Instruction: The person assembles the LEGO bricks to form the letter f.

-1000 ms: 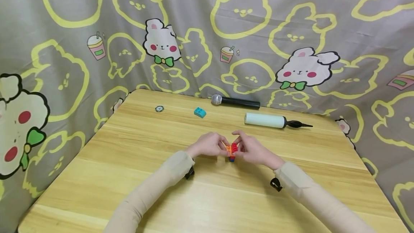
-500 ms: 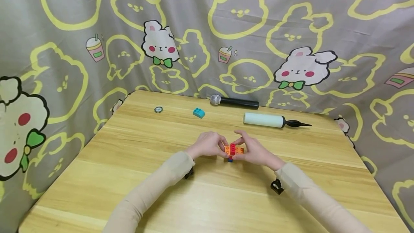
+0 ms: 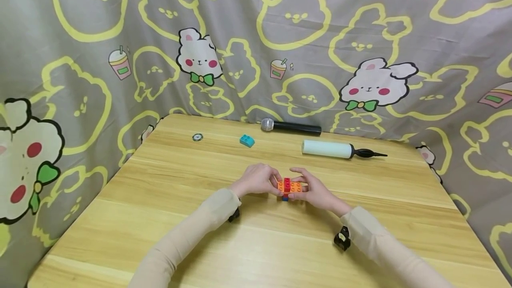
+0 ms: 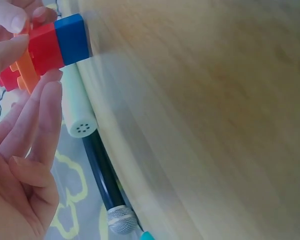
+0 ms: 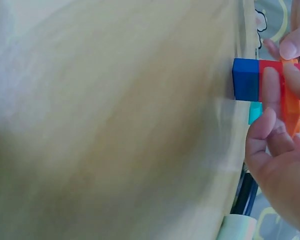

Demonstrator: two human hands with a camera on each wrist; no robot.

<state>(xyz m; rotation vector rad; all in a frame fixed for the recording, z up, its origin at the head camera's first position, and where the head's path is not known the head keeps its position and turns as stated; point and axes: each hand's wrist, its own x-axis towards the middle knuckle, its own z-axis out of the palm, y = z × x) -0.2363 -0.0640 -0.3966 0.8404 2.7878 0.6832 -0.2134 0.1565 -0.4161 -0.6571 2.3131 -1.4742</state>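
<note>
Both hands hold a small stack of toy building bricks over the middle of the table. My left hand (image 3: 259,178) pinches the left end of the orange brick (image 3: 296,187) between thumb and fingers. From the other side, my right hand (image 3: 316,193) grips the stack near the orange brick's right end. On top of the orange, at its middle, sits a red brick (image 3: 287,184). Below it are another red brick (image 4: 45,47) and, lowest, a blue brick (image 4: 73,39). In the right wrist view the blue brick (image 5: 245,80) is right at the wooden surface.
A turquoise brick (image 3: 246,140) and a small round disc (image 3: 198,137) lie toward the back of the wooden table (image 3: 172,230). Behind the right hand lie a microphone (image 3: 294,127) and a white hand pump with a black nozzle (image 3: 328,149). A patterned curtain (image 3: 248,21) surrounds the back and left.
The top red brick, earlier tilted at the right of the orange, now stands across the orange's middle, with orange showing on both sides. The right hand has shifted slightly right; the left barely moved.
</note>
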